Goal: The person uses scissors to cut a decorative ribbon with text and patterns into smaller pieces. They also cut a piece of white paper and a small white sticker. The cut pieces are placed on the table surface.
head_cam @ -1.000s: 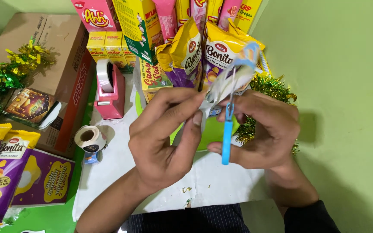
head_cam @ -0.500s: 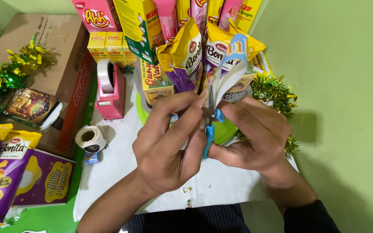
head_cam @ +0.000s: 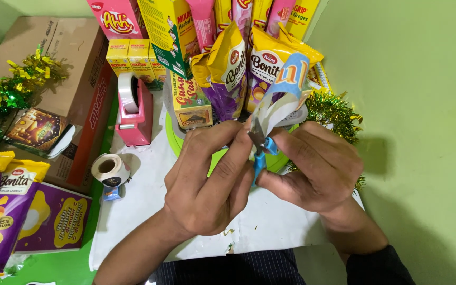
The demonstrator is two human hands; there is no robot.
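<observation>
Head view: left hand [head_cam: 212, 184] pinches paper strip [head_cam: 283, 92]; right hand [head_cam: 317, 169] grips blue scissors [head_cam: 259, 153].

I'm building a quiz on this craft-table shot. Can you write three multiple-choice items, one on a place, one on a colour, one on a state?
1. Where does the pink tape dispenser stand?
A. left of the hands
B. right of the hands
C. on the cardboard box

2. What colour are the handles of the scissors?
A. red
B. blue
C. black

3. How is the strip of paper held?
A. lying flat on the white sheet
B. tucked in a snack bag
C. pinched up by the left hand at the scissor blades

Answers:
1 A, it stands on the white sheet left of both hands.
2 B, blue shows between the fingers of the right hand.
3 C, the strip rises from the fingertips against the blades.
</observation>
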